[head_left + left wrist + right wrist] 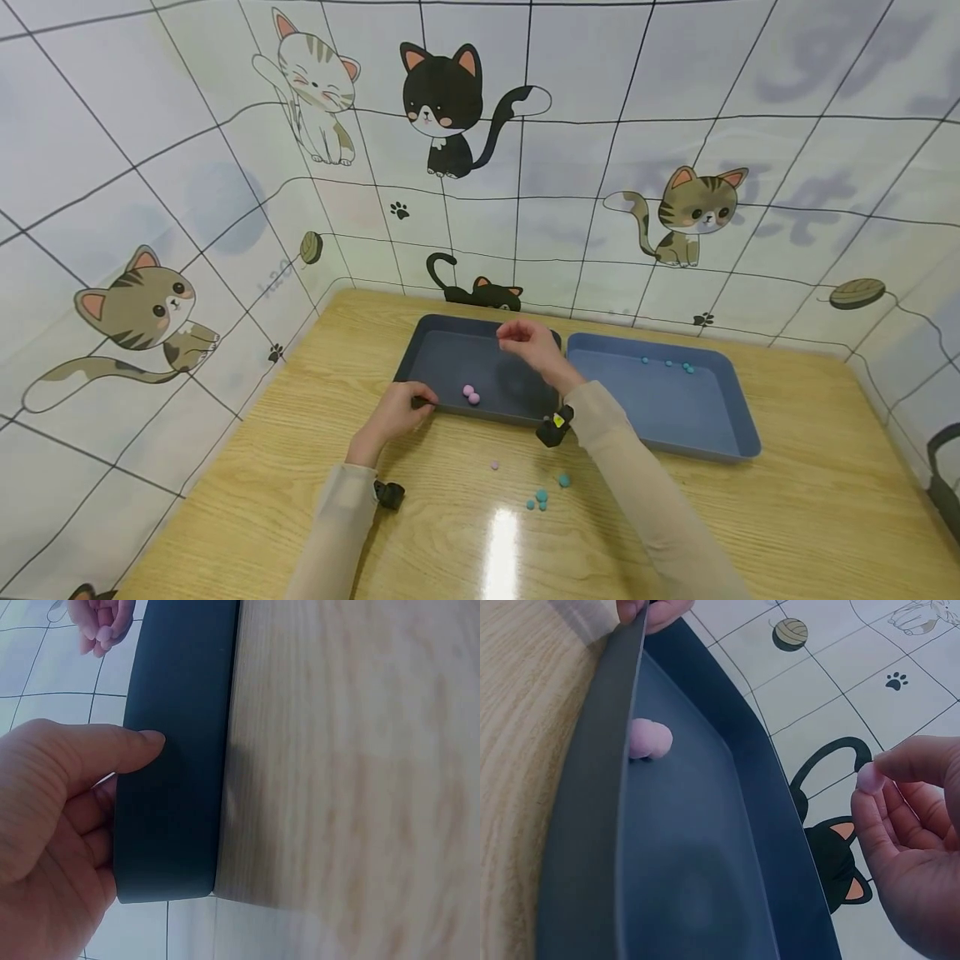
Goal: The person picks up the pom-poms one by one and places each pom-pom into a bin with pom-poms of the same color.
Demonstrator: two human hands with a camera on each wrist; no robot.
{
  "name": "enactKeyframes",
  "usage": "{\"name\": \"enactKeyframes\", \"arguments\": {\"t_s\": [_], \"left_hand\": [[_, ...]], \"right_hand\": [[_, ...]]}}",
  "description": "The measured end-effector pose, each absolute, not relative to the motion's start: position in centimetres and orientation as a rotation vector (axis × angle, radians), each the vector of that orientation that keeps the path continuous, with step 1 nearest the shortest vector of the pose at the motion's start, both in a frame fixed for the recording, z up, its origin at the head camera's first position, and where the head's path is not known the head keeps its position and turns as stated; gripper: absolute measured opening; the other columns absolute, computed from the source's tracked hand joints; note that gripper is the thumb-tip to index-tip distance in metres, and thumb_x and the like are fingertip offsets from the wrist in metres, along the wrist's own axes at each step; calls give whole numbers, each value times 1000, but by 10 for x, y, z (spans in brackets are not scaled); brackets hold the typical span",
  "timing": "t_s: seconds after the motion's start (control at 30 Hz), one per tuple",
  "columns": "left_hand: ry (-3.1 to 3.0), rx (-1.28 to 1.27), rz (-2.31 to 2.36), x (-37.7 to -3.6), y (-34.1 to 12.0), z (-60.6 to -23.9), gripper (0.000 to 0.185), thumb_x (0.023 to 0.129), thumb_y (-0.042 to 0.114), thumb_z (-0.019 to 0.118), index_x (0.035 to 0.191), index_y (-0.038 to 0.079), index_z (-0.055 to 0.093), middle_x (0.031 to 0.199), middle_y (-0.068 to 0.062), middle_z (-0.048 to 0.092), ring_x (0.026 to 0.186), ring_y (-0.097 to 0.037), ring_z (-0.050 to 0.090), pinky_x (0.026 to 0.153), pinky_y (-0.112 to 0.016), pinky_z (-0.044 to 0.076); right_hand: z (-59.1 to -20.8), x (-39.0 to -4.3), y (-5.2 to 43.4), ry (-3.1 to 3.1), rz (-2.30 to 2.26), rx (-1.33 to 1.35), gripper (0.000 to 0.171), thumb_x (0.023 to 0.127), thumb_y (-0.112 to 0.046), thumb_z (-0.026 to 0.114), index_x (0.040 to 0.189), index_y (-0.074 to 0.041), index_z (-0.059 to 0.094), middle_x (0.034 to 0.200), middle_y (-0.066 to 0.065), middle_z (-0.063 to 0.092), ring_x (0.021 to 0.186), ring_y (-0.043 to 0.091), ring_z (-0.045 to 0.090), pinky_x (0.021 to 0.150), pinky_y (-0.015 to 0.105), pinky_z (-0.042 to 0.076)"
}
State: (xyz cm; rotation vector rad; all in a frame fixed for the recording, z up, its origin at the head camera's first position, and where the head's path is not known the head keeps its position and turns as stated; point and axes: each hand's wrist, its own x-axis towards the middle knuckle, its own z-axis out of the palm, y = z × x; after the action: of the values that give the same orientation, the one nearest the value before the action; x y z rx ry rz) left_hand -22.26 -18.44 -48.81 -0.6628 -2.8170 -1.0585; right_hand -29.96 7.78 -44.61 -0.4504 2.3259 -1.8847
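Note:
My left hand grips the front wall of a dark grey tray near its left corner. In the left wrist view its thumb lies on the wall's outer face, with the fingers curled over the rim. My right hand is above the tray's far right part. Between its thumb and fingertips it pinches a small pink ball, seen in the right wrist view. Two larger pink balls sit side by side in the tray, close to its front wall.
Right of the dark tray stands a blue tray with several small teal balls near its back wall. On the wooden table in front lie a small pink ball and several teal balls. A cat-print sheet hangs behind.

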Motion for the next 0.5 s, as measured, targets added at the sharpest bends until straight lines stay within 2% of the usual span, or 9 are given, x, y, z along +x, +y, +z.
{"name": "enactKeyframes", "arguments": {"t_s": [0.23,0.5], "left_hand": [[-2803,-669,-1069,-223,-183,-489,9,81,-3,67,85,5,71,86,-6,68,84,-23,64,76,-39,51],[-2794,-662,-1079,-223,-184,-490,10,80,-4,68,84,5,71,85,-6,68,84,-23,64,76,-38,52]], "right_hand": [[-446,-304,77,2340,-1872,-450,20,87,4,61,106,8,60,110,29,58,86,14,60,82,31,50],[-445,-307,77,2337,-1881,-434,21,88,2,60,108,10,58,109,26,59,84,13,58,88,46,46]]}}
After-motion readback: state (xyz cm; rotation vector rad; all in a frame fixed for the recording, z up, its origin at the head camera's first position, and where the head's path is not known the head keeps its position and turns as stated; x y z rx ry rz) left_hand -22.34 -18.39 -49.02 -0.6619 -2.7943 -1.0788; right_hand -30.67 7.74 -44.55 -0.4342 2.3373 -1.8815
